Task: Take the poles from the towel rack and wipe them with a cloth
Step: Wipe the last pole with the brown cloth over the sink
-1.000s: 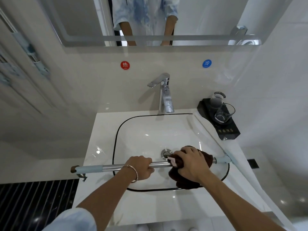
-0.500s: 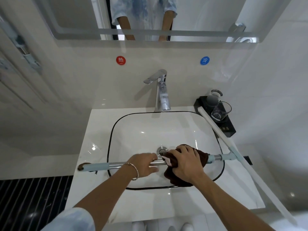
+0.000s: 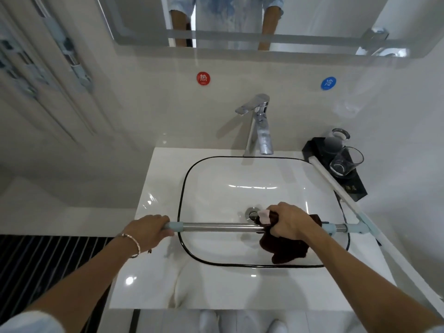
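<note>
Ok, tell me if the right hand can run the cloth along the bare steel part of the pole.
Probably yes. The right hand grips the cloth around the pole, and the steel up to the left hand is bare, with nothing across it.

it was a bathroom: a white basin [image 3: 240,179] under a chrome tap [image 3: 263,131], a mirror [image 3: 324,18] above, hot and cold stickers [image 3: 203,78] (one red, one blue) on the wall, and two glasses [image 3: 346,162] on a black tray [image 3: 355,189].

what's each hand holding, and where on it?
Left hand grips the pole at its pale-blue left end; right hand clamps dark cloth round its right part.
</note>
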Motion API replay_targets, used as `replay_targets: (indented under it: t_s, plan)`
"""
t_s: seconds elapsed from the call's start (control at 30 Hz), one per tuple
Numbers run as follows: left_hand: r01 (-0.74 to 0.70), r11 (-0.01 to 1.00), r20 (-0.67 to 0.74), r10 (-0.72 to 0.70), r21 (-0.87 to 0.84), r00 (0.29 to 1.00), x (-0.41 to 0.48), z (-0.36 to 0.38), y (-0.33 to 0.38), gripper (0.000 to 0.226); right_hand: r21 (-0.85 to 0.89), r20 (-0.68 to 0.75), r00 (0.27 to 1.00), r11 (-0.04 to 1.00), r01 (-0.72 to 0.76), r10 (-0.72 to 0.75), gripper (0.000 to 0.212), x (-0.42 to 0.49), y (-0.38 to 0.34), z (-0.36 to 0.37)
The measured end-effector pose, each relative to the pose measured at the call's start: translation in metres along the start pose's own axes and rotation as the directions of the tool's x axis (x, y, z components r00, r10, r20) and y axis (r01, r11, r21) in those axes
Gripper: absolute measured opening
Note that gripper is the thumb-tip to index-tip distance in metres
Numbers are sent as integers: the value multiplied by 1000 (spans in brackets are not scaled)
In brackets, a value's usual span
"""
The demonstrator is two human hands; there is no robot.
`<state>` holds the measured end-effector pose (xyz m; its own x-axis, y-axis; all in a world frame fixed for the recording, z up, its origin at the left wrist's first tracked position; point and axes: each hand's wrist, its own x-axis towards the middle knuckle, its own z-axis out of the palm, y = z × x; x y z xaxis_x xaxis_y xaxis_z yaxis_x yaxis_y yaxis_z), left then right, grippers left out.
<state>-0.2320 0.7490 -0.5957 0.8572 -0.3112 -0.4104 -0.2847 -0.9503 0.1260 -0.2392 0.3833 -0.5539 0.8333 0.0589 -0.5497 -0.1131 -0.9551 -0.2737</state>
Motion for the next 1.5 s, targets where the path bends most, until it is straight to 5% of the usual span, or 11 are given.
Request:
replay_targets:
  t_s: [0.13,0.3,0.47,0.83,1.07,1.3,1.5]
  plan:
    - [28,988,-122,-9,151,993,-9,7,0,37,18,14,997,997,69,-70,25,0,-48,12]
    - [-46,968,-56,62,247,997,-1,-6,1,34,-92,-88,971,973,213,-221,50,2,-117,50]
    - [-54,977,9,54,206,999,1,1,3,19,-130,-148,941,949,287,-305,52,-10,-134,68]
    - [-103,981,-64,114,166,991,13,5,12,22,-236,-269,963,967,-95,29,50,-27,-13,18]
    - [-125,979,-164,151,160,975,18,-6,25,13,-251,-333,942,960,-122,33,45,-30,-5,6]
    - [-300,941,-384,339,160,859,23,11,24,32,-149,-235,967,980,-134,97,49,-27,11,12]
    - [-240,950,-407,303,199,862,10,32,18,33,-140,-280,959,986,-94,52,43,-29,9,31]
